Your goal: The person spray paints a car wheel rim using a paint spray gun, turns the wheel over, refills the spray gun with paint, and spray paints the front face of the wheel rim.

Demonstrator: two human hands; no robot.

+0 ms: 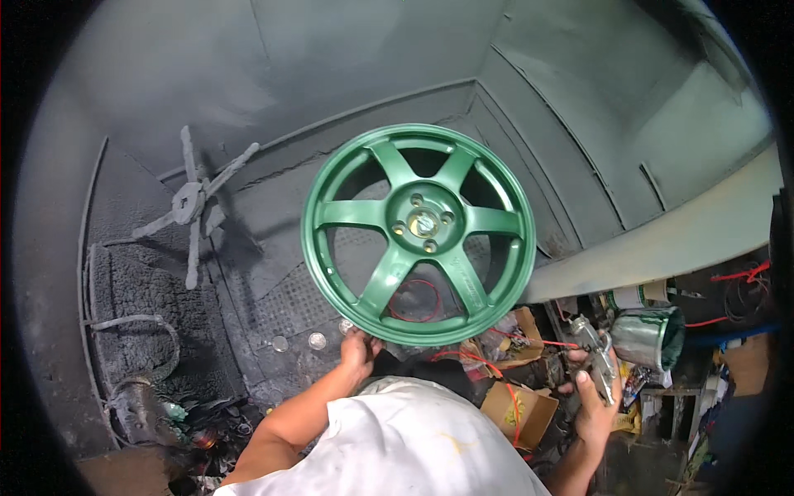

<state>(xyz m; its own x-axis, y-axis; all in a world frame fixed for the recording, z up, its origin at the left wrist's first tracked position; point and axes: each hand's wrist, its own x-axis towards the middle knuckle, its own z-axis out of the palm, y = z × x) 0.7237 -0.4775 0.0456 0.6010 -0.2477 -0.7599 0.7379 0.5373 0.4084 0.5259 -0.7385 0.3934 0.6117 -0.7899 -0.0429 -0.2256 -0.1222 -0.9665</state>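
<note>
The wheel [423,197] blocks passage except between its 6 spokes [354,213].

Green wheel [432,207], right fingers [585,383] around spray gun [597,357]

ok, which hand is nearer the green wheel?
Left. The left hand is at the lower edge of the green wheel; the right hand is off its lower right, holding a spray gun.

Stand [188,203] left of the wheel [424,221], spray gun [592,341] right (lower in view)
</note>
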